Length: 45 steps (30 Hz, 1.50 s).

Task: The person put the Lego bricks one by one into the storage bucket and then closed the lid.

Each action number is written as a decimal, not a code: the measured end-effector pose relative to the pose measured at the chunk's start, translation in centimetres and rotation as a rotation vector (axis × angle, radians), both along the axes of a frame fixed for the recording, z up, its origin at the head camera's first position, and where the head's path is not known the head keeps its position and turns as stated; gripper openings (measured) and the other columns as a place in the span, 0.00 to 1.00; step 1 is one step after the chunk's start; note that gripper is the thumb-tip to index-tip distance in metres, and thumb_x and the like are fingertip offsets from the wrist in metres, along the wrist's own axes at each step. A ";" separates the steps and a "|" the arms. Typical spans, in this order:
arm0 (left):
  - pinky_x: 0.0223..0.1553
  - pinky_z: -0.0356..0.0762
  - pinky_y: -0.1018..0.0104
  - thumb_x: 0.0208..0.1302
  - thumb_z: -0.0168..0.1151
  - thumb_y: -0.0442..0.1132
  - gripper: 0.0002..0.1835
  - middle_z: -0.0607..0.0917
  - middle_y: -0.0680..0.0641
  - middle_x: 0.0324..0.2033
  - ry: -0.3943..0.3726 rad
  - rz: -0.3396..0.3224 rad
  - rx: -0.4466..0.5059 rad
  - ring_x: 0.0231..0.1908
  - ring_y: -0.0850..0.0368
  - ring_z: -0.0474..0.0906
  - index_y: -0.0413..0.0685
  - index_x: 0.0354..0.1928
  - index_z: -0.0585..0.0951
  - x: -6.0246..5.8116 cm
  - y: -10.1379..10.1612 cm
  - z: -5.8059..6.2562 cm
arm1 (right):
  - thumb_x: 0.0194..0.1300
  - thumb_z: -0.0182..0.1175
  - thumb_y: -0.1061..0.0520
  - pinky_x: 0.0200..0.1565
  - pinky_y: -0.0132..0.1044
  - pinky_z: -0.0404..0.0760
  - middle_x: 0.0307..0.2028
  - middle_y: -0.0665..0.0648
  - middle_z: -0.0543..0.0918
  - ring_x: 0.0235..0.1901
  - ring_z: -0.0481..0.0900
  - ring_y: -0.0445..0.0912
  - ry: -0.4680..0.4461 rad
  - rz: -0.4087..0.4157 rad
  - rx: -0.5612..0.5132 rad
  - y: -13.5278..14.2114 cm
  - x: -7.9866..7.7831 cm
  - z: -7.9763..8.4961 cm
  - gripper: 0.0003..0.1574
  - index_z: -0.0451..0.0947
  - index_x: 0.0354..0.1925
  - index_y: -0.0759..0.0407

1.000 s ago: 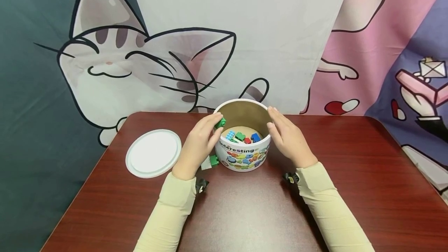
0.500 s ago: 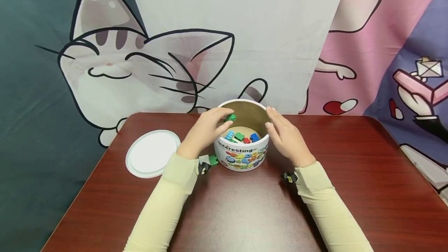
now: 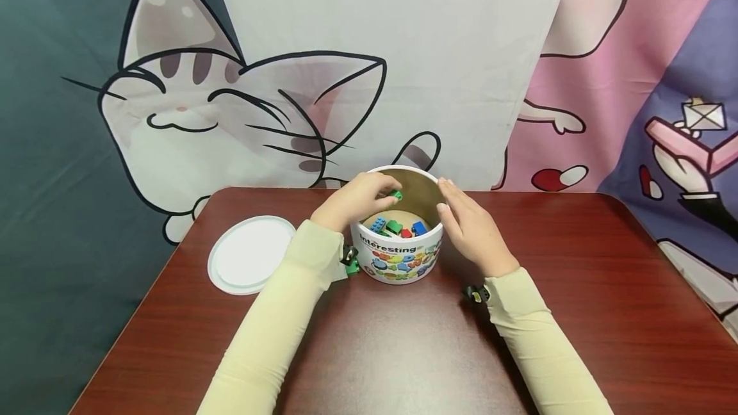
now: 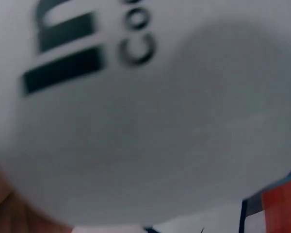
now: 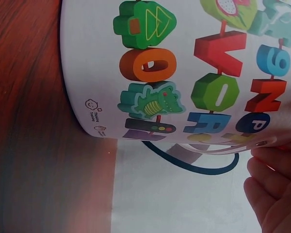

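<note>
Backdrop [image 3: 181, 117] far left: cartoon cat print, behind the table [image 3: 403, 351]. Lid [image 3: 250, 255]: white, round, flat on the table, near its left edge, apart from the tub. Left sleeve [image 3: 277, 312] crosses in front of the lid's right edge.

Next, 1 loose brick [image 3: 352, 267], green with a paler part, on the table just beside the tub's left wall; sleeve covers some of it, can't tell if it touches the tub.

Left hand [image 3: 356, 200]: reaches over the tub's left rim, fingers bent, pinching 1 green brick [image 3: 396, 195] up in the tub mouth, above the pile. Left wrist view is mostly blurred tub wall, grip not visible there.

Tub [image 3: 398, 264]: white, printed, upright on the table, between the hands. Inside, on the bottom: light-blue brick [image 3: 378, 225], green piece [image 3: 394, 227], red brick [image 3: 406, 234], blue brick [image 3: 419, 228].

Right hand [image 3: 474, 229]: fingers straight, resting against the tub's right rim, no brick in it.
</note>
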<state>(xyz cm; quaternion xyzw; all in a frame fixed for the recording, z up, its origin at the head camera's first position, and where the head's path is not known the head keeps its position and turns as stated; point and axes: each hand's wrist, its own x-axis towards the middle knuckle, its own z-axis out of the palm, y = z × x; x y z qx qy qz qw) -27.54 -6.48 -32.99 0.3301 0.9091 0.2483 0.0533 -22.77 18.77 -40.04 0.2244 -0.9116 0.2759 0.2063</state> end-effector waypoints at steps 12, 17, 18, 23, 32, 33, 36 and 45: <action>0.70 0.67 0.59 0.78 0.52 0.42 0.19 0.80 0.43 0.62 0.280 0.121 0.326 0.65 0.50 0.73 0.43 0.64 0.79 2.2 -0.8 -0.7 | 0.80 0.48 0.48 0.73 0.53 0.63 0.73 0.60 0.67 0.73 0.64 0.56 0.019 -0.002 -0.009 0.1 0.0 -0.1 0.34 0.64 0.75 0.62; 0.66 0.72 0.57 0.75 0.55 0.38 0.18 0.82 0.42 0.58 0.393 0.170 0.378 0.61 0.50 0.77 0.41 0.62 0.80 4.0 -2.7 -0.6 | 0.79 0.48 0.48 0.73 0.53 0.62 0.74 0.58 0.66 0.74 0.63 0.55 0.008 -0.010 -0.017 0.1 0.2 -0.2 0.34 0.63 0.75 0.61; 0.65 0.73 0.57 0.75 0.55 0.38 0.17 0.83 0.42 0.57 0.408 0.185 0.379 0.60 0.50 0.77 0.41 0.61 0.80 4.4 -3.1 -0.6 | 0.79 0.48 0.48 0.73 0.53 0.62 0.74 0.58 0.66 0.74 0.63 0.55 0.006 -0.010 -0.017 0.1 0.2 -0.2 0.34 0.63 0.75 0.60; 0.64 0.73 0.53 0.74 0.56 0.36 0.16 0.83 0.42 0.56 0.397 0.280 0.331 0.59 0.48 0.77 0.41 0.59 0.81 6.0 -5.6 -0.9 | 0.79 0.49 0.48 0.73 0.52 0.62 0.74 0.59 0.67 0.73 0.64 0.57 0.004 0.001 -0.022 -0.1 0.2 -0.1 0.34 0.64 0.75 0.61; 0.63 0.74 0.44 0.74 0.57 0.39 0.17 0.83 0.37 0.55 0.143 0.394 0.077 0.59 0.41 0.77 0.37 0.59 0.79 6.7 -8.9 -2.8 | 0.79 0.49 0.49 0.73 0.52 0.62 0.74 0.60 0.67 0.73 0.64 0.55 0.000 0.006 -0.012 -0.3 0.0 0.0 0.33 0.64 0.75 0.62; 0.63 0.74 0.44 0.74 0.57 0.38 0.17 0.83 0.37 0.55 0.116 0.395 0.042 0.59 0.40 0.78 0.37 0.59 0.79 6.6 -9.1 -3.1 | 0.79 0.50 0.50 0.73 0.52 0.62 0.74 0.59 0.67 0.73 0.64 0.55 -0.002 0.006 -0.012 -0.3 0.1 0.0 0.33 0.64 0.75 0.62; 0.63 0.74 0.44 0.73 0.59 0.38 0.18 0.83 0.36 0.55 0.034 0.406 -0.047 0.59 0.40 0.78 0.36 0.58 0.79 6.3 -9.6 -3.8 | 0.79 0.50 0.50 0.73 0.53 0.62 0.74 0.59 0.67 0.73 0.63 0.55 -0.008 0.001 -0.016 -0.2 0.2 -0.1 0.33 0.64 0.75 0.61; 0.59 0.76 0.45 0.68 0.63 0.35 0.17 0.85 0.37 0.51 -0.113 0.392 -0.136 0.55 0.41 0.80 0.36 0.57 0.79 6.0 -10.8 -4.6 | 0.80 0.48 0.46 0.73 0.53 0.63 0.74 0.58 0.66 0.73 0.63 0.56 -0.022 -0.009 -0.022 0.0 0.1 -0.3 0.34 0.63 0.76 0.59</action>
